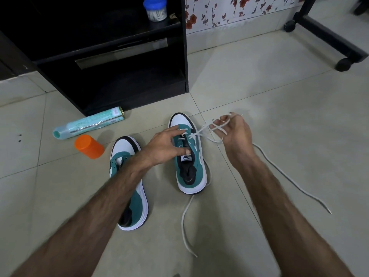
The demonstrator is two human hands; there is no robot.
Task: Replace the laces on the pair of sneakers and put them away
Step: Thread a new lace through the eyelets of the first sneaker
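Two teal-and-white sneakers stand on the tiled floor, toes pointing away from me. My left hand [166, 144] rests on the right sneaker [189, 170], fingers spread over its lace area and thumb pressing the tongue. My right hand [234, 130] is lifted beside the toe and holds loops of the white lace [289, 176] wound round its curled fingers. The lace runs from the eyelets to that hand; its loose ends trail across the floor to the right and toward me. The left sneaker [137, 204] is partly hidden under my left forearm.
A black shelf unit [119, 80] stands just behind the shoes, with a blue-lidded jar [155, 9] on it. A pale green spray can [89, 122] and an orange-capped container [88, 146] lie on the floor at left. A black wheeled frame [329, 39] stands at the back right.
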